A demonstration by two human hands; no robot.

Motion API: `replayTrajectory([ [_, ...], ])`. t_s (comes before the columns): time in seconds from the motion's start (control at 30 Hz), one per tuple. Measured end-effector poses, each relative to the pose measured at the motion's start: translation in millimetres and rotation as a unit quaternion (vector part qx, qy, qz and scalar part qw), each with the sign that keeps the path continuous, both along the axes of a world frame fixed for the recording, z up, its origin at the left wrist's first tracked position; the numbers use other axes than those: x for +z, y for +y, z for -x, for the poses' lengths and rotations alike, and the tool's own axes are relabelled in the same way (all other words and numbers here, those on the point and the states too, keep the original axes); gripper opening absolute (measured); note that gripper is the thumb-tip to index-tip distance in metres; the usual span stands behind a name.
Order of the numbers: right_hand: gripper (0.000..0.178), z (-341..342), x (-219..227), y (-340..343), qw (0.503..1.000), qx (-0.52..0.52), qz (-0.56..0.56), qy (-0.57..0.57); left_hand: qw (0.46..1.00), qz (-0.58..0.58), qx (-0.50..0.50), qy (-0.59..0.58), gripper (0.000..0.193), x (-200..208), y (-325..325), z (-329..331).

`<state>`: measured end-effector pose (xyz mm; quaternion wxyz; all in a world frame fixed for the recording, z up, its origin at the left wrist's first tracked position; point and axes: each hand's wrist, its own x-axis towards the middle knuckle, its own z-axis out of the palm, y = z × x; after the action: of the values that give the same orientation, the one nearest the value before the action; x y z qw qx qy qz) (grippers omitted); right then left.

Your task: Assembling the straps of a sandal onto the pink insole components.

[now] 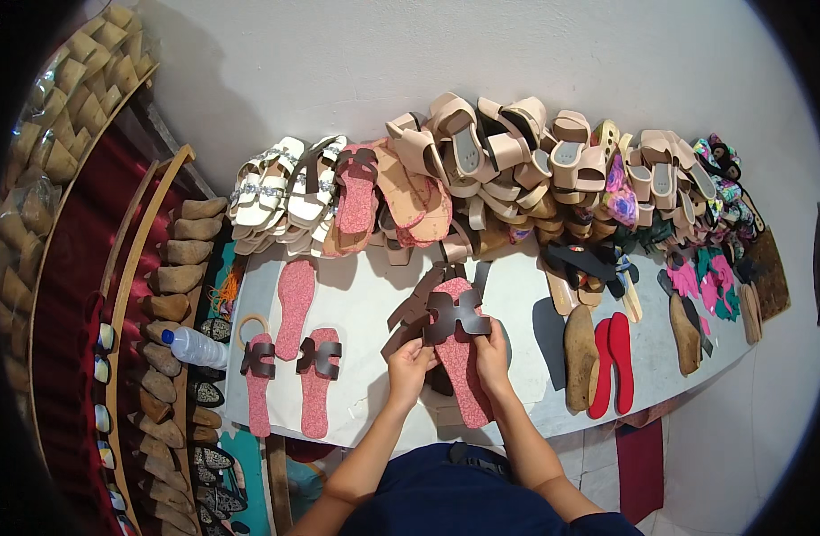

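Gripping pink sole [464, 380] topped by dark strap [442, 318] over white tabletop [361, 308], with left hand [410, 364] at nine o'clock, right hand [492, 359] at three (two strapped mates [314, 400] beyond nine).

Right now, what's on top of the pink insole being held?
A dark brown H-shaped strap lies across the pink insole, near its far end. The pink surface beneath the strap is hidden.

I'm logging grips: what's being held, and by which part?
A pink sole with a brown strap, held by its sides near the strap's ends, between left hand and right hand.
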<state>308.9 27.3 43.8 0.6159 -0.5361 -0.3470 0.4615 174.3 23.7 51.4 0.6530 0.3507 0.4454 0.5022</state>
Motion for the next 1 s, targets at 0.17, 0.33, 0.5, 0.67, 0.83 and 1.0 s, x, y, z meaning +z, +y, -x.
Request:
replayTrajectory([
  [0.17, 0.029, 4.9, 9.4, -3.4, 0.994, -0.01, 0.001, -0.109, 0.999, 0.008, 0.002, -0.039, 0.02, -6.8, -1.4, 2.9],
  [0.33, 0.033, 6.7, 14.5, -6.8, 0.978, -0.033, 0.007, -0.207, 0.997, 0.005, -0.001, -0.076, 0.018, 4.4, -3.3, 0.7],
  [0.5, 0.033, 10.4, 24.0, -6.9, 0.978, -0.06, -0.013, -0.199, 0.997, 0.001, 0.003, -0.072, 0.017, 3.0, -2.2, -5.4],
  [0.67, 0.03, 12.6, 35.6, -7.4, 0.98, -0.058, -0.01, -0.19, 0.995, -0.019, 0.005, -0.097, 0.019, 1.7, -3.0, -7.5],
  [0.83, 0.026, 17.9, 41.3, -11.7, 0.991, -0.056, -0.052, -0.106, 0.995, -0.077, 0.025, -0.057, 0.019, 0.5, -3.1, -9.6],
  [1.0, 0.028, 10.7, 30.1, -10.7, 0.974, -0.059, -0.093, -0.2, 0.981, -0.126, 0.101, 0.111, 0.018, -10.0, -2.6, -3.3],
])
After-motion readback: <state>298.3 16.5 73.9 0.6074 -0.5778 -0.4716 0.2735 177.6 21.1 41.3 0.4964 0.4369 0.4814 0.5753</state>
